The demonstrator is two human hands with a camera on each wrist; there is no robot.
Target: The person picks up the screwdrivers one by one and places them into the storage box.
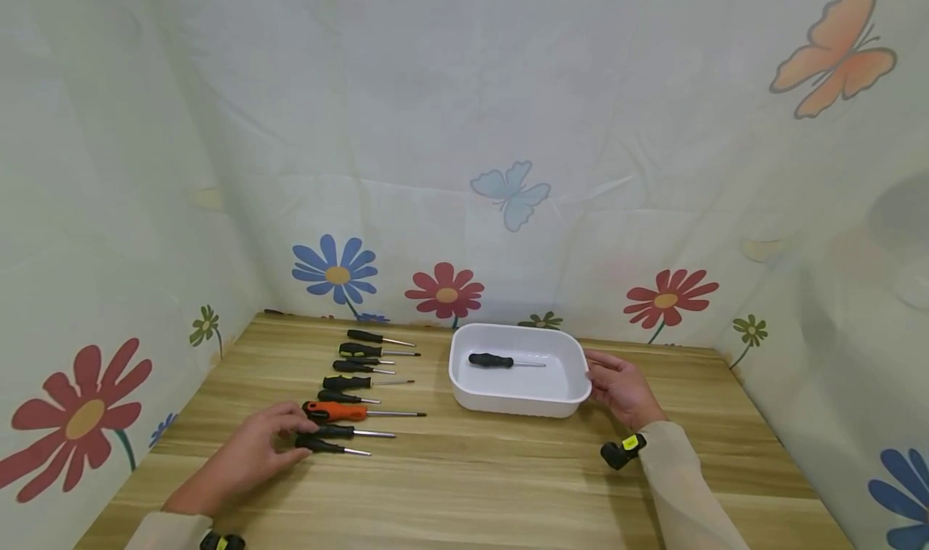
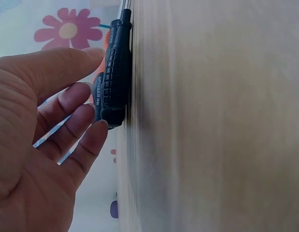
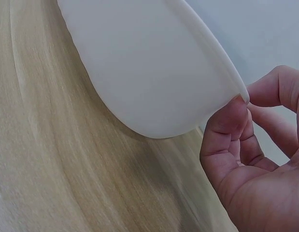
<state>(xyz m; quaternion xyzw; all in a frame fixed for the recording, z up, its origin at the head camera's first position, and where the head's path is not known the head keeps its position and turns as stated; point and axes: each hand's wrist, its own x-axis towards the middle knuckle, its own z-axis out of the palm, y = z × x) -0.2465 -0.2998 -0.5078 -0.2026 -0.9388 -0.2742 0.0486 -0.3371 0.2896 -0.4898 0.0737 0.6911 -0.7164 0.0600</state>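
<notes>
My left hand (image 1: pixel 250 453) is at the handle end of the nearest black screwdriver (image 1: pixel 322 445), its fingers loosely bent and spread. In the left wrist view, the thumb and fingertips are by the black handle (image 2: pixel 119 67) without closing round it. Another black screwdriver (image 1: pixel 337 431) lies just behind, then an orange-handled one (image 1: pixel 339 411). At the right, my right hand (image 1: pixel 622 389) pinches the rim of a white plastic basin (image 1: pixel 508 403) between thumb and fingers. Inside the basin lies one black-handled screwdriver (image 1: pixel 492 361).
Several more black-handled screwdrivers (image 1: pixel 348 382) lie in a column behind the orange one, shafts pointing right. The wooden table (image 1: pixel 464 485) ends at a flower-printed curtain (image 1: pixel 406 171) behind and at both sides.
</notes>
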